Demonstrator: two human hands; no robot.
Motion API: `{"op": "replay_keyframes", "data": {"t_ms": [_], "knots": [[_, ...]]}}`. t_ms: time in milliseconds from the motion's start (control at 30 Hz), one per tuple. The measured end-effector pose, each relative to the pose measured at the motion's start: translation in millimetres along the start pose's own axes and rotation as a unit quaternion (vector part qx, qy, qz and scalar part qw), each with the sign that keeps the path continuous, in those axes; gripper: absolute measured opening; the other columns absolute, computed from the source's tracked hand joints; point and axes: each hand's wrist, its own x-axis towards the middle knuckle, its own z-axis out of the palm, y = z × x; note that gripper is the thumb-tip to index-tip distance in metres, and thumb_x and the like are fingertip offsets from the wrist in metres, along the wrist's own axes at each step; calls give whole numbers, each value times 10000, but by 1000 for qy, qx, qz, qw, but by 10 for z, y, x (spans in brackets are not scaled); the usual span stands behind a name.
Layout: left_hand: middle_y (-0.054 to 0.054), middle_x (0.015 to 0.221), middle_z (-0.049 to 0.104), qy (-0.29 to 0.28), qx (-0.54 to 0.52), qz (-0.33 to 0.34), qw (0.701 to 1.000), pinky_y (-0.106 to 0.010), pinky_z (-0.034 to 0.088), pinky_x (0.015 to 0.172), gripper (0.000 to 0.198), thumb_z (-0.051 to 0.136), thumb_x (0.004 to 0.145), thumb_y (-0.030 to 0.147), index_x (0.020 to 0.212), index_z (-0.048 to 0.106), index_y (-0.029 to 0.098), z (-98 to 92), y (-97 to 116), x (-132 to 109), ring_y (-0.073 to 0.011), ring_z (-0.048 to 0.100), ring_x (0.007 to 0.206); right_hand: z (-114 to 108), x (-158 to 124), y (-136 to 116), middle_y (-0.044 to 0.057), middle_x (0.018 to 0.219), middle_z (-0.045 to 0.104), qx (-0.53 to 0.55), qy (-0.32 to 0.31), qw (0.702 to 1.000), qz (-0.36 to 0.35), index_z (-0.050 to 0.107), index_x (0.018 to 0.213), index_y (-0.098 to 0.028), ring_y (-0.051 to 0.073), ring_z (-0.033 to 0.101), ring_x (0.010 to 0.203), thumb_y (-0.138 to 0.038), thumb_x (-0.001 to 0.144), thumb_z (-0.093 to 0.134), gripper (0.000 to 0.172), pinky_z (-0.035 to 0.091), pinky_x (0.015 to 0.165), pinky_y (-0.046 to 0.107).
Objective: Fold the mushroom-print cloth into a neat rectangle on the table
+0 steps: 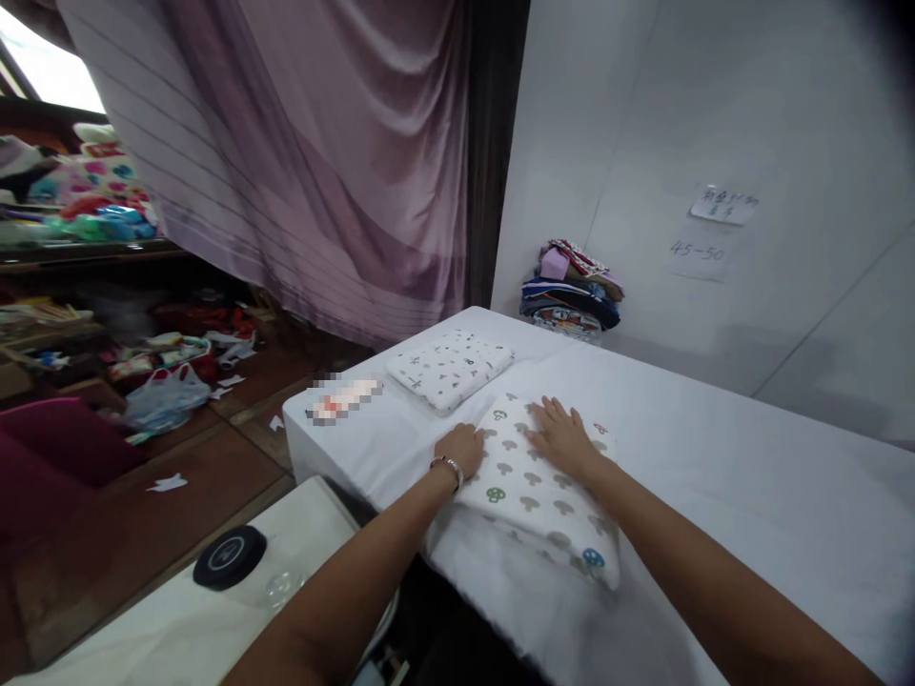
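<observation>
A folded white cloth (pixel 530 476) printed with grey, green, red and blue mushrooms lies near the front edge of the bed-like white surface. My right hand (pixel 562 436) rests flat on top of it, fingers spread. At the cloth's left edge, my left hand (pixel 461 448), with a bracelet on the wrist, has its fingers curled against the fabric; the fingertips are hidden. Just beyond lies a second folded white cloth (pixel 450 370) with a small dark print, touched by neither hand.
A white sheet (pixel 721 448) covers the surface. A pixelated item (pixel 344 400) lies at its left end. Folded clothes (pixel 572 291) are stacked by the wall. To the left stand a white cabinet (pixel 300 519) with a round black object (pixel 230 557) on it, and a purple curtain (pixel 343 162).
</observation>
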Motion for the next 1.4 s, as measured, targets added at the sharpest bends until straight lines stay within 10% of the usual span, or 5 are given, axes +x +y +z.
{"op": "replay_keyframes", "data": {"t_ms": [500, 733, 933, 1200, 1400], "knots": [[-162, 1047, 610, -2, 23, 8, 1000, -384, 434, 828, 415, 247, 925, 349, 1003, 587, 124, 3, -3, 30, -268, 591, 957, 227, 334, -126, 30, 1491, 216, 132, -18, 987, -87, 359, 1395, -240, 338, 156, 1364, -613, 832, 385, 676, 81, 1109, 518], [-153, 1093, 607, -21, 25, 16, 999, -351, 423, 836, 429, 232, 924, 363, 1028, 577, 131, -17, -6, 45, -253, 578, 1001, 57, -727, 182, 81, 1478, 266, 162, 94, 980, 65, 346, 1394, -217, 275, 170, 1371, -543, 891, 327, 600, 188, 1089, 518], [-134, 1091, 626, -48, 14, 26, 998, -332, 421, 818, 425, 260, 919, 397, 1011, 589, 145, -49, -35, 137, -248, 580, 988, 207, -1747, -38, 48, 1478, 276, 89, 90, 988, -89, 197, 1440, -291, 224, 202, 1366, -371, 912, 395, 569, 190, 1094, 500], [-157, 1292, 505, 17, -39, 90, 995, -330, 366, 950, 607, 370, 889, 508, 1309, 402, 71, -227, -21, -247, -235, 484, 1142, 390, -1748, -104, 93, 1425, 374, 36, 187, 980, -64, 285, 1411, -220, 250, 290, 1329, -293, 898, 415, 535, 323, 1031, 470], [-83, 1438, 348, 10, 25, 340, 940, -426, 145, 1106, 703, 609, 749, 504, 1348, 382, 213, -135, -195, -769, -240, 281, 1325, 471, -1739, -95, 110, 1422, 373, 7, 223, 973, -59, 287, 1410, -199, 273, 272, 1333, -243, 880, 425, 550, 363, 997, 473]]}}
